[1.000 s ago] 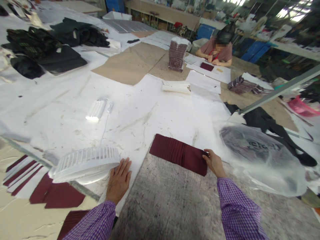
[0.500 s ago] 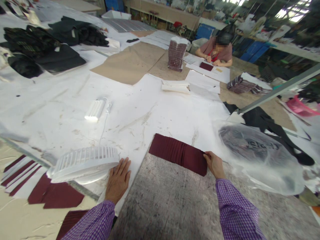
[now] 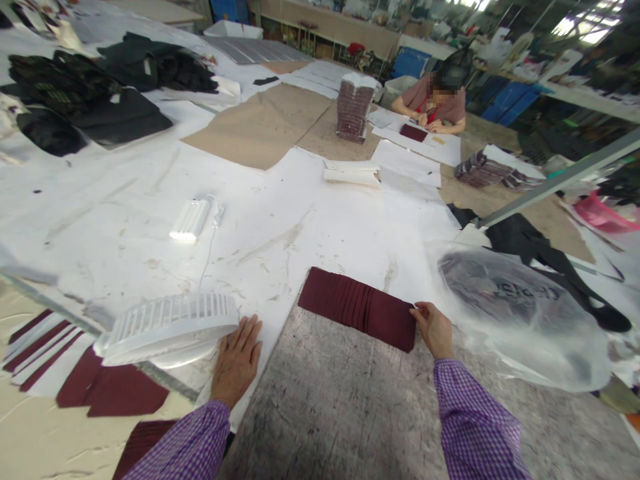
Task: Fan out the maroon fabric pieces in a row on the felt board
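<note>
A fanned row of overlapping maroon fabric pieces (image 3: 345, 300) lies along the far edge of a stained grey board (image 3: 345, 400). My right hand (image 3: 434, 330) is at the row's right end, thumb and forefinger pinched on the upper right corner of the last fabric piece (image 3: 393, 319). My left hand (image 3: 237, 360) rests flat on the white table covering (image 3: 265, 267), fingers stretched out, holding nothing. Its fingertips are close beside a white plastic fan (image 3: 170, 327) lying on the table; whether they touch it I cannot tell.
A clear plastic bag (image 3: 520, 313) lies right of my right hand. A white battery-like block (image 3: 190, 220) with a cord sits beyond the fan. More maroon pieces (image 3: 113, 387) are at lower left. A co-worker (image 3: 435, 107) leans over the far table near a tall stack (image 3: 354, 110).
My right hand has shifted very slightly to the right at the row's end, and the last fabric piece with it. My left hand stays in place.
</note>
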`<state>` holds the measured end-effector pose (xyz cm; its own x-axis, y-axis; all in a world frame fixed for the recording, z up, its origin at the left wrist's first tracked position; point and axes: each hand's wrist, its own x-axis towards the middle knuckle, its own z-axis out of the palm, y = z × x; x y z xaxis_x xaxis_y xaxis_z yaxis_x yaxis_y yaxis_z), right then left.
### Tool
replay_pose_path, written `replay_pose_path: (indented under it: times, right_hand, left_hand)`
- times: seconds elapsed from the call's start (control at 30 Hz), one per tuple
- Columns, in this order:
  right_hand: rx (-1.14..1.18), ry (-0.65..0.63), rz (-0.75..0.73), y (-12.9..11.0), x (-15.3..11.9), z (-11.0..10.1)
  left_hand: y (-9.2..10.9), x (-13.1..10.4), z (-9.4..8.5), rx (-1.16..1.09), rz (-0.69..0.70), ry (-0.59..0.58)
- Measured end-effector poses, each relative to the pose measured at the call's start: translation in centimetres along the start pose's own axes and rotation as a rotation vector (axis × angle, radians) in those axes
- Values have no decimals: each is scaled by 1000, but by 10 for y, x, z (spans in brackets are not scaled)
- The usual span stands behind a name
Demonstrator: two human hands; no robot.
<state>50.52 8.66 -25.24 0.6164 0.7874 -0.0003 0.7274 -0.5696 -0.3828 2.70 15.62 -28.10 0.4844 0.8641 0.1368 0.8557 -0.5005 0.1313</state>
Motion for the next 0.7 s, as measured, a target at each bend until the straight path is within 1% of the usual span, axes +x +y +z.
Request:
replay_pose_path:
  times: [0.3,0.43,0.5,0.57,0.7]
  right_hand:
    - [-36,14,-3,-1,-2,-2]
    - [-87,9,-51,-2,-2,-4]
    - [-98,7,-108,-5,1,-5]
    - [-84,-35,-210,-13,6,-4]
    - [-2,-265,-482,-42,24,4]
  left_hand:
    - [2,0,-1,-2,-3,0]
    - [1,0,-2,-4,-7,0]
    - [1,0,-2,-7,-8,0]
    - [0,0,-1,-11,-8,1]
    - [0,0,-1,-18,-1,3]
